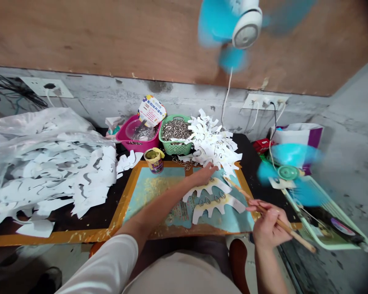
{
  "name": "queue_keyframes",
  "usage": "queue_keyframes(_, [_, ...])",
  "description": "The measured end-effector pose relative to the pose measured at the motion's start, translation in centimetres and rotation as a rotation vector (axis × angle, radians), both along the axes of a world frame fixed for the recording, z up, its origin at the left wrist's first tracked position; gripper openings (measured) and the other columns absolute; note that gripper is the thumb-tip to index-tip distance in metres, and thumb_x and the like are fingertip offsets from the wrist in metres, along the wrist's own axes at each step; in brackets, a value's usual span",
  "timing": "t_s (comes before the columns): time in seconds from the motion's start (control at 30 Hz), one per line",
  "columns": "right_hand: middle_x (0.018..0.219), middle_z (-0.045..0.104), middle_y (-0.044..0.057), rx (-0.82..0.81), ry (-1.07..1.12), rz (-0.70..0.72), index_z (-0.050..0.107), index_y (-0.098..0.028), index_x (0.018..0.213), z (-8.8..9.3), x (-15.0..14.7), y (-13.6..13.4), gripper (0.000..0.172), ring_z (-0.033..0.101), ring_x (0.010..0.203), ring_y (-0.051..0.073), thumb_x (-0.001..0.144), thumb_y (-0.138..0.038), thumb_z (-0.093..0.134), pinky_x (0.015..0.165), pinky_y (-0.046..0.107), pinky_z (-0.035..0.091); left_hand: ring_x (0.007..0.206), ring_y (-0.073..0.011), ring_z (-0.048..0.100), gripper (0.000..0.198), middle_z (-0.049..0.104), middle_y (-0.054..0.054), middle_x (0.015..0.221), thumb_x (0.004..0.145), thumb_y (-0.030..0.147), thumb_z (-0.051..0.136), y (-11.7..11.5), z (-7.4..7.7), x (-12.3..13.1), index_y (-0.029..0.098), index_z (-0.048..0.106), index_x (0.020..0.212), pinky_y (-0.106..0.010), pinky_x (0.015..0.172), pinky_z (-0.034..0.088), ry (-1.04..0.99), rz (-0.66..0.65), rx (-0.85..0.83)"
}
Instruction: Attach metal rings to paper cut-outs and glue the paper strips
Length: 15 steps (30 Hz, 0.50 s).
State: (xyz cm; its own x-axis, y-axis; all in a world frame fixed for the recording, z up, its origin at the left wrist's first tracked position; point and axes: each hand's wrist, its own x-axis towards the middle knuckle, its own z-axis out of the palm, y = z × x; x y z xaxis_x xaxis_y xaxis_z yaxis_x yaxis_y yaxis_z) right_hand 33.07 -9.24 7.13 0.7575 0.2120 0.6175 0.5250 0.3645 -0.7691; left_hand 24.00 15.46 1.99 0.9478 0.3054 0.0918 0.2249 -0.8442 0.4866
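Observation:
My right hand [271, 226] is closed round a long wooden stick [282, 225], whose thin far end reaches the white cut-out pieces. My left hand [205, 174] reaches across the board to the near edge of a heap of white cut-outs [213, 141]. Its fingers look pinched together; what is between them is too small to make out. Below that hand, an upper scalloped white cut-out [207, 188] and a lower one [216, 207] lie on the board, with yellowish smears and metal rings on them.
A blue board [141, 196] edged with brown tape lies under my arms. Behind stand a cup of yellowish paste [154, 160], a pink basket [138, 143] and a green basket of metal rings [175, 134]. White sheets [88, 175] pile up at left. A fan [247, 30] spins above; a tray [349, 245] sits right.

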Motion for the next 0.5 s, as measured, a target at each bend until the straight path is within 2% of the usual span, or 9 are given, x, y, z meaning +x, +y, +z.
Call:
queue_keyframes(0.13, [0.073, 0.069, 0.005, 0.016, -0.021, -0.001, 0.066, -0.014, 0.084, 0.3, 0.2, 0.2, 0.025, 0.069, 0.056, 0.020, 0.094, -0.035, 0.057, 0.049, 0.035, 0.058, 0.077, -0.0169, 0.057, 0.059, 0.043, -0.014, 0.130, 0.078, 0.002, 0.052, 0.0, -0.6, 0.1, 0.021, 0.045, 0.133, -0.028, 0.067, 0.050, -0.053, 0.024, -0.017])
queue_keyframes(0.23, [0.075, 0.067, 0.007, 0.077, -0.094, 0.020, 0.068, -0.013, 0.082, 1.4, 0.6, 0.8, 0.035, 0.069, 0.059, 0.021, 0.096, -0.041, 0.051, 0.049, 0.038, 0.059, 0.079, -0.0182, 0.056, 0.057, 0.046, -0.012, 0.122, 0.075, 0.000, 0.052, -0.2, -0.8, 0.1, 0.019, 0.049, 0.128, -0.031, 0.071, 0.053, -0.124, 0.048, -0.026])
queue_keyframes(0.37, [0.089, 0.061, 0.007, 0.210, -0.110, -0.036, 0.068, -0.015, 0.076, 4.7, 0.9, 2.7, 0.051, 0.054, 0.044, 0.010, 0.097, -0.055, 0.044, 0.038, 0.033, 0.054, 0.095, -0.0207, 0.057, 0.048, 0.046, -0.013, 0.119, 0.079, -0.002, 0.044, -1.1, -0.2, -0.9, 0.016, 0.051, 0.123, -0.034, 0.088, 0.052, -0.260, 0.183, -0.034])
queue_keyframes(0.43, [0.077, 0.057, 0.003, 0.294, -0.084, 0.002, 0.067, -0.018, 0.074, 6.7, 0.6, 4.5, 0.049, 0.049, 0.041, 0.009, 0.096, -0.056, 0.046, 0.035, 0.031, 0.051, 0.105, -0.0217, 0.056, 0.043, 0.047, -0.013, 0.118, 0.083, -0.001, 0.041, -1.8, 0.2, -2.3, 0.015, 0.051, 0.122, -0.034, 0.094, 0.050, -0.348, 0.284, -0.032])
queue_keyframes(0.5, [0.062, 0.053, 0.001, 0.340, -0.077, 0.106, 0.066, -0.019, 0.070, 8.4, -0.4, 7.1, 0.049, 0.051, 0.041, 0.013, 0.097, -0.055, 0.045, 0.034, 0.030, 0.048, 0.106, -0.0216, 0.056, 0.039, 0.050, -0.012, 0.115, 0.085, 0.003, 0.043, -2.7, 0.6, -4.5, 0.016, 0.052, 0.121, -0.034, 0.096, 0.049, -0.471, 0.368, -0.046])
